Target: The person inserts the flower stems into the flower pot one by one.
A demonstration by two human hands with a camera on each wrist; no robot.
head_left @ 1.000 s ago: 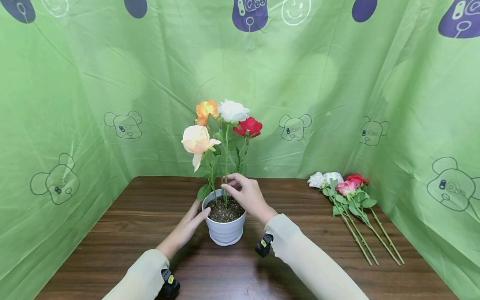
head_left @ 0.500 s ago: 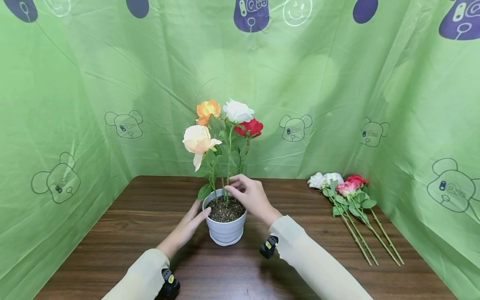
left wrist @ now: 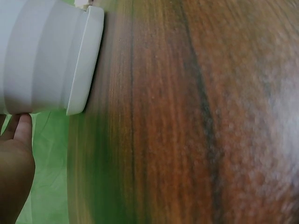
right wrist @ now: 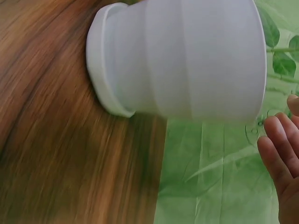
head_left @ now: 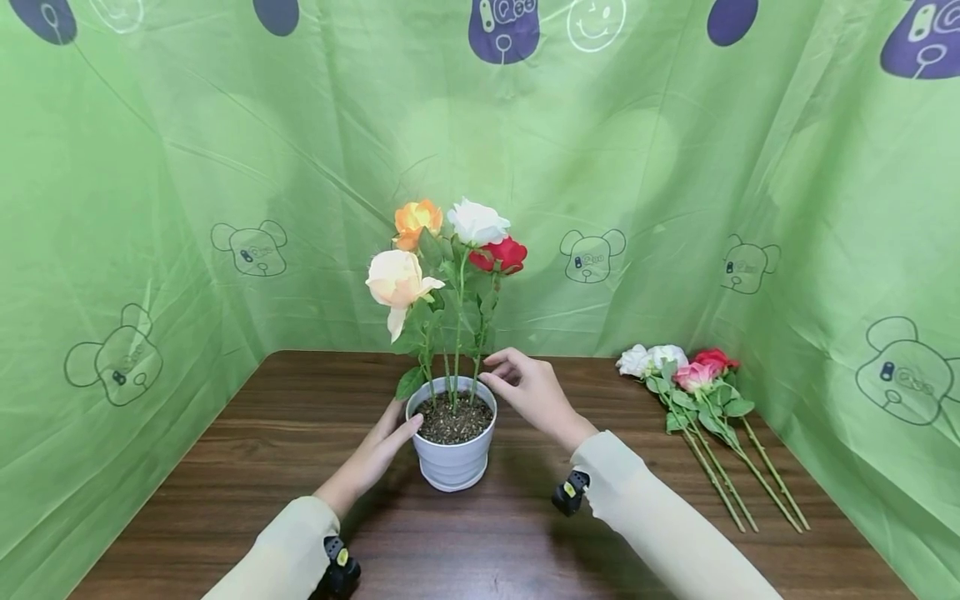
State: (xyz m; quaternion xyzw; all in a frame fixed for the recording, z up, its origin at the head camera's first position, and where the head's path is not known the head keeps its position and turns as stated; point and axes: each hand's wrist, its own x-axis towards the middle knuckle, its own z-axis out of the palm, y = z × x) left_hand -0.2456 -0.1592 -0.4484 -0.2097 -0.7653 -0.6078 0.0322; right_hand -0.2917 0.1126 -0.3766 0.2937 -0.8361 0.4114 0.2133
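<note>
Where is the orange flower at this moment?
The orange flower is slightly left of centre in the head view, over the white pot, just above the peach flower and left of the potted white flower.

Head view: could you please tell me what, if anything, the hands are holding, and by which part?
The left hand holds the white pot by its upper left side; the right hand seems to hold nothing.

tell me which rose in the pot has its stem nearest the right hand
The red rose in the pot: its stem, rightmost of the four, stands beside the right hand. The white rose, orange rose and peach rose have stems farther left.
</note>
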